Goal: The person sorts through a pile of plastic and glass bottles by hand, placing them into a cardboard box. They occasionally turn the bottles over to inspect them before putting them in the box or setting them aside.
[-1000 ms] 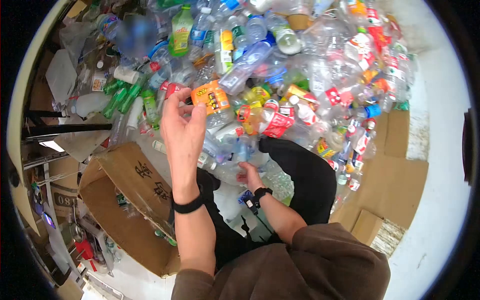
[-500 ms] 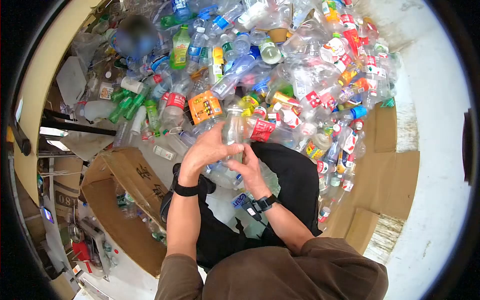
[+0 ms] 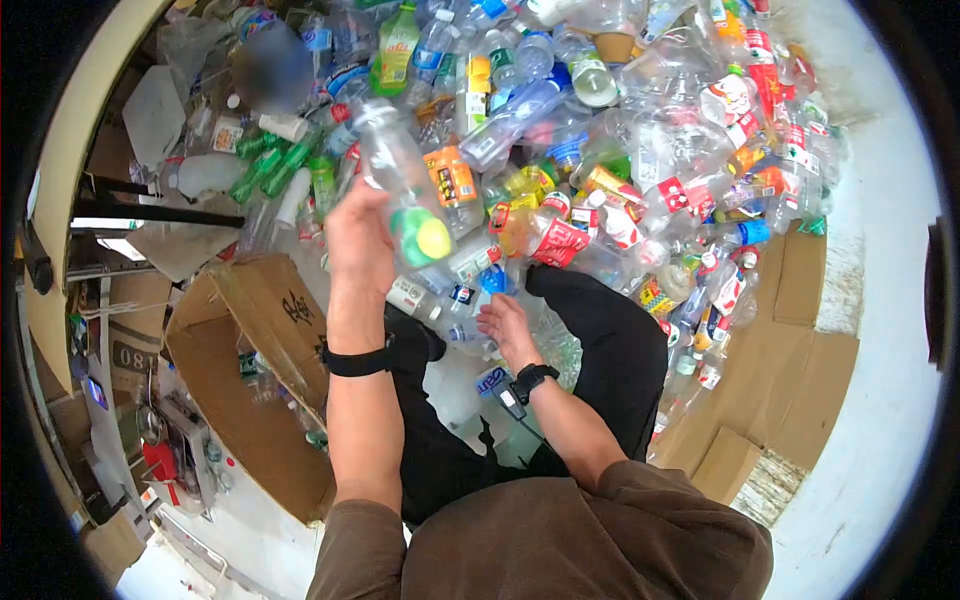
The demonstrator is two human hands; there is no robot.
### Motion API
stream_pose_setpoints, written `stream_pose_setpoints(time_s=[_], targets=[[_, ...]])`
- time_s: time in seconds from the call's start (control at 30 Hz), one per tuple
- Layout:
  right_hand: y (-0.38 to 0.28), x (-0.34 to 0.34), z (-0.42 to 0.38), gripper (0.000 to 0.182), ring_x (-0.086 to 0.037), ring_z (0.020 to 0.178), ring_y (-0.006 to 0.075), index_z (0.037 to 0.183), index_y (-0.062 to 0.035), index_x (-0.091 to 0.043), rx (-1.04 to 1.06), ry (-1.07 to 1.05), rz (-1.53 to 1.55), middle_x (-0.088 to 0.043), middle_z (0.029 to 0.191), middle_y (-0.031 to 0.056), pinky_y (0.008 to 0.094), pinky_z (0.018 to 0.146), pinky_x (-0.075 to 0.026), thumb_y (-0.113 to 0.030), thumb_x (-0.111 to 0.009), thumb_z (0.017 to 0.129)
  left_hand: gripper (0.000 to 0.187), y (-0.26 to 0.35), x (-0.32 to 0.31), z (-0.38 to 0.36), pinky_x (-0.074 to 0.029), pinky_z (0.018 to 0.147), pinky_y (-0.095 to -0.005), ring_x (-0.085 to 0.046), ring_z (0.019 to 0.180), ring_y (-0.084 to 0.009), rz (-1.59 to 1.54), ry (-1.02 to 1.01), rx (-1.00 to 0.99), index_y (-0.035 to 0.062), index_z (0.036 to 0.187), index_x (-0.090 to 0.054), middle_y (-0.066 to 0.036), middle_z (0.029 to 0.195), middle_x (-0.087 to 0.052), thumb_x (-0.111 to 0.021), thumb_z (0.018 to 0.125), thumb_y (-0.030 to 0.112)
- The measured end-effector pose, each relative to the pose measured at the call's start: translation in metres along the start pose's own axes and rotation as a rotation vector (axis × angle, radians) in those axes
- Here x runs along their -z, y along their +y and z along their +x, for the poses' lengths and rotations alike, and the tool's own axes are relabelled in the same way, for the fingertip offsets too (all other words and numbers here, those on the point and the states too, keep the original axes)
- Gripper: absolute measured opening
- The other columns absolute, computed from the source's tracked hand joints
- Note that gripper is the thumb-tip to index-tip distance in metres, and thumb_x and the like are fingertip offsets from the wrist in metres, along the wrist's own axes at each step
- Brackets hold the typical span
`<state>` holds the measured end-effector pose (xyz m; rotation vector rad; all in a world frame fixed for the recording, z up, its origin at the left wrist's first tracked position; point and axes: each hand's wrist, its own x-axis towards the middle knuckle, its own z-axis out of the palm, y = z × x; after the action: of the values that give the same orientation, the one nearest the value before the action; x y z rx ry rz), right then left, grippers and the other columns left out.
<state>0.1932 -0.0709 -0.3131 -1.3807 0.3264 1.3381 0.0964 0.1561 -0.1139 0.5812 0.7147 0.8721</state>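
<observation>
My left hand point(image 3: 358, 238) is raised, its fingers closed against the side of a clear plastic bottle point(image 3: 393, 155). This bottle leans with its neck up and to the left, and a green and yellow patch shows near its base. Lower down, between my knees, my right hand point(image 3: 507, 328) is open and holds nothing, its fingers apart. A blue bottle cap point(image 3: 493, 279) lies just beyond its fingertips. Close behind the held bottle is a bottle with an orange label point(image 3: 450, 175).
A large heap of empty plastic bottles point(image 3: 690, 150) fills the space ahead. An open cardboard box point(image 3: 245, 420) with several bottles inside stands at my left. Flattened cardboard point(image 3: 780, 370) lies along the white wall point(image 3: 885, 330) on the right.
My left hand has lifted the clear bottle up and to the left. My right hand has come off the bottle and opened. The view has shifted slightly.
</observation>
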Motion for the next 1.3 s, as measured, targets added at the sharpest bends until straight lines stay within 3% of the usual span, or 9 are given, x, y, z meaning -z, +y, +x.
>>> stream_pose_setpoints(time_s=[0.07,0.3,0.4,0.53,0.8,0.93,1.03,1.1,1.3], targets=[[0.025,0.014,0.017,0.044,-0.064,0.089,0.0220,0.132,0.0007,-0.049,-0.024,0.033,-0.073,-0.061,0.107,0.0127,0.0345,0.073,-0.053,-0.021,-0.058,0.094,0.048,0.002,0.026,0.009,-0.052,0.089,-0.0461,-0.066,0.094,-0.0374,-0.050,0.067,-0.057,-0.0055,0.123,-0.056,-0.023,0.113,-0.065,-0.050,0.083,0.021],[0.062,0.033,0.072,0.051,-0.063,0.104,0.0275,0.139,0.0038,-0.042,0.103,0.039,-0.103,-0.055,0.130,0.0198,0.0396,0.082,-0.055,-0.010,-0.056,0.092,0.050,0.039,0.006,-0.005,-0.052,0.081,-0.0475,-0.066,0.089,-0.0359,-0.163,0.236,-0.135,-0.0037,0.120,-0.057,-0.022,0.102,-0.066,-0.061,0.086,0.032],[0.061,0.039,0.091,0.050,-0.063,0.105,0.0281,0.139,0.0038,-0.043,-0.088,0.012,-0.049,-0.054,0.131,0.0193,0.0403,0.084,-0.055,-0.009,-0.055,0.092,0.049,0.044,0.012,-0.006,-0.051,0.082,-0.0473,-0.065,0.091,-0.0350,-0.226,0.274,-0.148,-0.0034,0.120,-0.057,-0.022,0.102,-0.066,-0.061,0.087,0.032],[0.077,0.040,0.116,0.062,-0.062,0.099,0.0231,0.142,0.0031,-0.040,-0.149,-0.040,-0.302,-0.057,0.123,0.0167,0.0370,0.080,-0.053,-0.014,-0.064,0.088,0.035,0.049,0.017,-0.009,-0.055,0.083,-0.0474,-0.066,0.092,-0.0319,-0.388,0.274,-0.146,-0.0013,0.112,-0.058,-0.017,0.101,-0.066,-0.065,0.086,0.021],[0.115,0.021,0.180,0.068,-0.064,0.082,0.0234,0.123,0.0072,-0.051,0.107,0.211,-0.895,-0.065,0.101,0.0139,0.0340,0.070,-0.052,-0.024,-0.081,0.071,0.052,0.042,0.020,-0.012,-0.048,0.085,-0.0476,-0.060,0.095,-0.0339,-0.428,0.217,-0.064,-0.0064,0.119,-0.055,-0.020,0.106,-0.064,-0.059,0.088,0.036],[0.145,0.046,0.212,0.057,-0.065,0.083,0.0215,0.114,0.0062,-0.057,0.314,0.137,-0.651,-0.066,0.105,0.0145,0.0363,0.065,-0.052,-0.022,-0.080,0.070,0.052,0.039,0.016,-0.010,-0.049,0.083,-0.0475,-0.060,0.095,-0.0334,-0.356,0.357,-0.091,-0.0051,0.119,-0.056,-0.019,0.106,-0.064,-0.059,0.088,0.036],[0.129,0.055,0.204,0.045,-0.064,0.083,0.0180,0.108,-0.0004,-0.061,-0.015,-0.001,-0.786,-0.067,0.101,0.0099,0.0334,0.068,-0.051,-0.025,-0.076,0.074,0.051,0.042,0.017,-0.011,-0.049,0.083,-0.0475,-0.060,0.094,-0.0337,-0.409,0.248,-0.039,-0.0049,0.119,-0.056,-0.019,0.105,-0.064,-0.058,0.088,0.036],[0.091,0.037,0.152,0.033,-0.063,0.081,0.0163,0.103,-0.0075,-0.063,-0.308,-0.008,-0.409,-0.066,0.092,0.0052,0.0337,0.072,-0.050,-0.029,-0.069,0.079,0.050,0.041,0.020,-0.009,-0.050,0.082,-0.0478,-0.061,0.093,-0.0340,-0.376,0.335,-0.090,-0.0048,0.118,-0.056,-0.020,0.105,-0.064,-0.058,0.088,0.036],[0.068,0.041,0.077,0.028,-0.064,0.076,0.0220,0.104,-0.0059,-0.062,-0.283,-0.122,0.160,-0.066,0.086,0.0074,0.0395,0.076,-0.054,-0.026,-0.061,0.085,0.046,0.042,0.030,-0.007,-0.051,0.080,-0.0487,-0.062,0.092,-0.0344,-0.449,0.270,-0.075,-0.0045,0.112,-0.058,-0.020,0.103,-0.065,-0.058,0.088,0.035]])
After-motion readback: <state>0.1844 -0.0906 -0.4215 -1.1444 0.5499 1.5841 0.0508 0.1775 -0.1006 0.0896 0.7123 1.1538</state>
